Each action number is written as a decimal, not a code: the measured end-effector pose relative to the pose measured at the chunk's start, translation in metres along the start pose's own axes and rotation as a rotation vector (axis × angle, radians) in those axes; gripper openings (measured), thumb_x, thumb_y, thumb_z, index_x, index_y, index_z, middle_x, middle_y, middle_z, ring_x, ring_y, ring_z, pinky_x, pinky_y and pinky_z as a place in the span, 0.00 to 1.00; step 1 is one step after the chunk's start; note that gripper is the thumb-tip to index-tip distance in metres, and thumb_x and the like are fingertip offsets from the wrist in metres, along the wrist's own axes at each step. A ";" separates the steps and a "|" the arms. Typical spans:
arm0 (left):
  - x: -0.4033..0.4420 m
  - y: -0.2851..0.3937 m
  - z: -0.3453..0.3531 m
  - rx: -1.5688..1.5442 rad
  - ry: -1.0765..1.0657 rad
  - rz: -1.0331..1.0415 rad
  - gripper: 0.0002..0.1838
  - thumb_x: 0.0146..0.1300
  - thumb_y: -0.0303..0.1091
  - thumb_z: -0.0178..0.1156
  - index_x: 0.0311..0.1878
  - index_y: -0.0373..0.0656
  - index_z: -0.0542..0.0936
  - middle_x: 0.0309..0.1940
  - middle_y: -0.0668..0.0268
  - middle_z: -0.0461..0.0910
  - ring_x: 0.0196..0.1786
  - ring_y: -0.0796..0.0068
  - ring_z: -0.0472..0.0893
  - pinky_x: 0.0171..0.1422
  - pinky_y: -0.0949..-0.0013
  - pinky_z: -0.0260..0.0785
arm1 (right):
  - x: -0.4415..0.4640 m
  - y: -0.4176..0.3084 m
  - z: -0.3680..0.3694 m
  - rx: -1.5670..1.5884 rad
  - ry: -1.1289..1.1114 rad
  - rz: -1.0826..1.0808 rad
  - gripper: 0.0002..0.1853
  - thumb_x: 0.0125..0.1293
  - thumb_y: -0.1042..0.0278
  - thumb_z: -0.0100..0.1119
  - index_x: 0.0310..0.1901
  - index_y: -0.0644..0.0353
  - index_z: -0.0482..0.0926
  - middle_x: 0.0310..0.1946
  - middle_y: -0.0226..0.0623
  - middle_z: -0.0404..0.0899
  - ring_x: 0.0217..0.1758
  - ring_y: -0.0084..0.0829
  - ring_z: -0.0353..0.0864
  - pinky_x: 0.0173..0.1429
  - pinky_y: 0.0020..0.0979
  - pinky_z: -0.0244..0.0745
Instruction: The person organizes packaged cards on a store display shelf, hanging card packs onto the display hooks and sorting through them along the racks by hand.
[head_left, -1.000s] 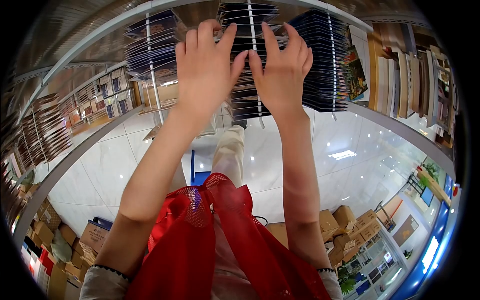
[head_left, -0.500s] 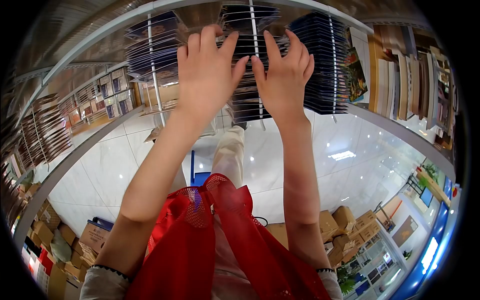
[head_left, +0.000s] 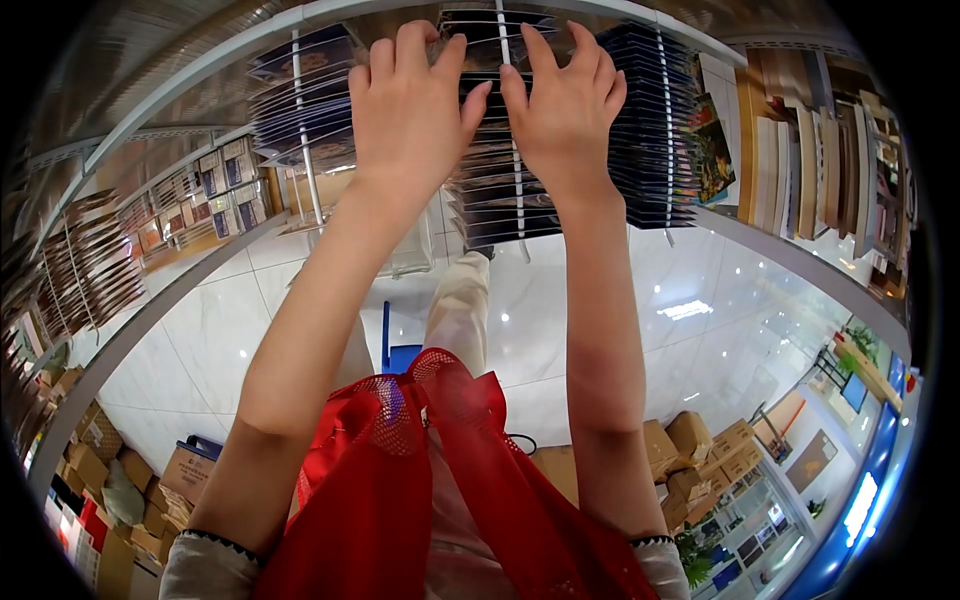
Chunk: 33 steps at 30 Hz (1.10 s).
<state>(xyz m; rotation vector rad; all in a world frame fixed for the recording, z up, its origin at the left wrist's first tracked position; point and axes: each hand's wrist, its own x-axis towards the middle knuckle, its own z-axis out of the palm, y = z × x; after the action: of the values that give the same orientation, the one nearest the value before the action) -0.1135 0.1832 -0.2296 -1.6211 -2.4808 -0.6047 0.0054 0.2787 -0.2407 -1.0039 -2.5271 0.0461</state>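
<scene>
Several thin dark packets (head_left: 498, 200) hang in a row on a white rod in the middle of the rack. My left hand (head_left: 410, 110) lies over the left side of this row, its fingers apart and bent at the tips. On the other side of the rod, my right hand (head_left: 565, 100) reaches over the packets with fingers spread. Both hands are at the row's far part, and whether the fingertips touch packets cannot be made out. Dark blue packets (head_left: 650, 150) hang beside my right hand, and another row (head_left: 300, 100) hangs left of my left hand.
Books (head_left: 810, 170) stand at the right of the rack. A grey rack rail (head_left: 180, 295) curves along the left, near boxed goods (head_left: 230, 185). Below are a white tiled floor (head_left: 510, 330), a blue stool (head_left: 403, 357) and cardboard boxes (head_left: 690, 440).
Both hands have moved farther away along the middle row, toward the top of the view. More of the nearer packets now shows below them.
</scene>
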 end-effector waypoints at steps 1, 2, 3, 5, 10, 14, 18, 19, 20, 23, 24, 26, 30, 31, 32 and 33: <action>-0.001 0.000 -0.001 -0.004 0.001 0.006 0.24 0.63 0.45 0.66 0.61 0.48 0.80 0.56 0.63 0.73 0.56 0.61 0.74 0.55 0.57 0.66 | -0.001 0.000 -0.001 -0.002 0.002 -0.001 0.25 0.66 0.54 0.62 0.62 0.56 0.78 0.65 0.53 0.63 0.70 0.54 0.60 0.71 0.67 0.51; -0.001 0.000 -0.002 -0.007 0.003 0.012 0.24 0.63 0.45 0.65 0.61 0.48 0.80 0.56 0.63 0.73 0.56 0.60 0.74 0.55 0.57 0.66 | -0.003 0.000 -0.002 -0.003 -0.005 0.003 0.25 0.66 0.54 0.62 0.62 0.56 0.78 0.65 0.53 0.63 0.70 0.54 0.60 0.71 0.67 0.51; -0.002 0.001 -0.003 -0.010 -0.007 0.008 0.24 0.63 0.45 0.65 0.61 0.48 0.80 0.57 0.63 0.73 0.56 0.60 0.74 0.55 0.57 0.66 | -0.006 -0.001 -0.004 -0.003 -0.011 0.007 0.25 0.66 0.54 0.62 0.62 0.56 0.77 0.66 0.53 0.63 0.70 0.54 0.60 0.71 0.67 0.51; -0.004 0.003 -0.006 -0.014 -0.026 0.000 0.24 0.63 0.45 0.65 0.61 0.48 0.80 0.57 0.63 0.73 0.56 0.60 0.74 0.56 0.57 0.66 | -0.012 -0.003 -0.007 0.000 -0.031 0.015 0.26 0.66 0.55 0.62 0.62 0.55 0.77 0.66 0.52 0.63 0.70 0.54 0.60 0.71 0.67 0.51; -0.013 0.004 -0.012 -0.056 -0.029 -0.014 0.25 0.63 0.44 0.66 0.62 0.48 0.79 0.57 0.62 0.73 0.56 0.60 0.74 0.56 0.56 0.66 | -0.025 -0.010 -0.017 0.016 -0.089 0.052 0.27 0.66 0.55 0.62 0.65 0.55 0.74 0.66 0.53 0.62 0.70 0.53 0.60 0.71 0.67 0.50; -0.004 0.003 -0.008 -0.068 0.037 -0.013 0.25 0.63 0.44 0.66 0.62 0.48 0.79 0.56 0.63 0.73 0.56 0.60 0.73 0.56 0.56 0.66 | -0.019 -0.009 -0.010 0.068 -0.016 0.045 0.27 0.67 0.55 0.60 0.66 0.55 0.73 0.66 0.54 0.62 0.70 0.54 0.60 0.71 0.68 0.50; 0.009 -0.003 0.003 -0.014 0.096 0.006 0.24 0.63 0.44 0.66 0.62 0.49 0.79 0.56 0.63 0.73 0.55 0.61 0.73 0.55 0.57 0.66 | -0.001 0.000 0.005 0.059 0.019 0.018 0.26 0.68 0.55 0.59 0.65 0.56 0.75 0.66 0.55 0.62 0.71 0.55 0.59 0.71 0.68 0.49; 0.011 -0.005 0.005 -0.007 0.089 0.005 0.24 0.62 0.44 0.66 0.61 0.49 0.80 0.56 0.63 0.73 0.55 0.61 0.74 0.54 0.58 0.66 | 0.002 0.001 0.006 0.052 0.016 0.018 0.26 0.68 0.54 0.59 0.64 0.56 0.75 0.66 0.56 0.62 0.71 0.55 0.59 0.72 0.67 0.49; 0.012 -0.006 0.006 0.000 0.083 0.005 0.24 0.62 0.44 0.66 0.61 0.49 0.80 0.56 0.63 0.73 0.55 0.61 0.74 0.54 0.58 0.66 | 0.003 0.002 0.006 0.046 0.013 0.021 0.25 0.68 0.54 0.59 0.64 0.56 0.75 0.66 0.56 0.62 0.71 0.55 0.59 0.72 0.67 0.49; 0.012 -0.004 0.005 -0.005 0.080 0.012 0.23 0.62 0.44 0.66 0.60 0.48 0.81 0.55 0.63 0.73 0.55 0.61 0.74 0.53 0.58 0.66 | 0.003 0.003 0.006 0.036 -0.004 0.033 0.25 0.69 0.54 0.58 0.63 0.56 0.76 0.66 0.55 0.62 0.71 0.55 0.59 0.72 0.67 0.49; 0.011 -0.004 0.004 -0.009 0.079 0.011 0.23 0.62 0.44 0.66 0.60 0.48 0.81 0.55 0.63 0.73 0.55 0.61 0.74 0.54 0.58 0.66 | 0.001 0.003 0.004 0.039 -0.013 0.037 0.25 0.69 0.54 0.58 0.63 0.56 0.76 0.66 0.55 0.62 0.71 0.55 0.59 0.72 0.67 0.49; 0.008 -0.002 0.004 -0.016 0.077 0.008 0.23 0.63 0.44 0.66 0.60 0.48 0.81 0.55 0.63 0.74 0.55 0.61 0.74 0.54 0.58 0.66 | -0.002 0.002 0.001 0.045 -0.021 0.045 0.25 0.68 0.54 0.59 0.63 0.55 0.76 0.66 0.54 0.62 0.71 0.54 0.59 0.72 0.67 0.48; 0.002 -0.001 0.002 -0.026 0.046 -0.003 0.23 0.63 0.44 0.66 0.60 0.48 0.81 0.56 0.63 0.74 0.56 0.61 0.74 0.55 0.57 0.66 | -0.008 -0.001 -0.005 0.045 -0.023 0.054 0.24 0.68 0.54 0.60 0.63 0.54 0.77 0.66 0.53 0.63 0.71 0.54 0.59 0.72 0.67 0.49; 0.001 0.000 0.001 -0.029 0.035 -0.007 0.23 0.63 0.44 0.66 0.59 0.48 0.81 0.56 0.63 0.74 0.56 0.61 0.74 0.55 0.57 0.66 | -0.009 -0.002 -0.006 0.043 -0.025 0.057 0.24 0.67 0.55 0.60 0.62 0.54 0.77 0.66 0.53 0.63 0.71 0.53 0.59 0.72 0.67 0.49; 0.000 0.000 -0.001 -0.032 0.023 -0.011 0.23 0.63 0.44 0.66 0.59 0.48 0.81 0.56 0.63 0.74 0.56 0.61 0.74 0.55 0.57 0.67 | -0.010 -0.002 -0.008 0.042 -0.022 0.054 0.24 0.67 0.55 0.61 0.62 0.54 0.77 0.66 0.53 0.63 0.71 0.53 0.60 0.72 0.67 0.49; -0.001 0.001 -0.001 -0.036 0.015 -0.016 0.23 0.63 0.44 0.66 0.59 0.48 0.81 0.56 0.63 0.73 0.56 0.61 0.74 0.55 0.57 0.67 | -0.011 -0.002 -0.009 0.040 -0.020 0.052 0.24 0.66 0.55 0.61 0.62 0.54 0.77 0.66 0.53 0.63 0.71 0.53 0.60 0.72 0.67 0.50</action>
<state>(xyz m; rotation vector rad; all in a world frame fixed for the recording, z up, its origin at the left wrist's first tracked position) -0.1126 0.1820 -0.2285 -1.6044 -2.4894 -0.6653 0.0145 0.2683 -0.2366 -1.0583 -2.5072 0.1217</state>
